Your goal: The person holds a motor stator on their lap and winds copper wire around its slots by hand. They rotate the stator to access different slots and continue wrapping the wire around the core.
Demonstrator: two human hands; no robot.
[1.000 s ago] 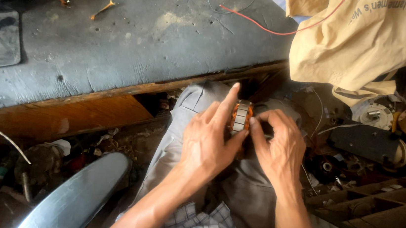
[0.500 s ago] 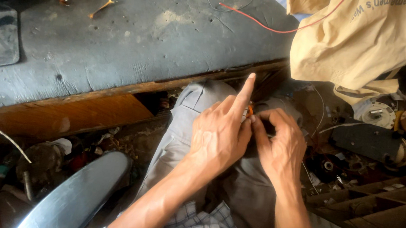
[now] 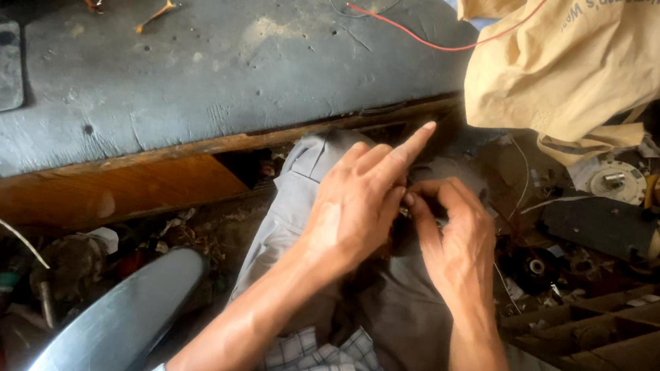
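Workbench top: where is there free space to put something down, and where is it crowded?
The grey workbench top is bare in the middle, between the orange wire scraps and the red wire. The floor right of the right hand, around the wooden rack, is crowded with parts.

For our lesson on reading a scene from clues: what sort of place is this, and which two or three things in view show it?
Probably a small electrical repair workshop. A worn grey workbench carries loose wires, including a red wire; round motor-like parts litter the floor; a wooden compartment tray sits nearby.
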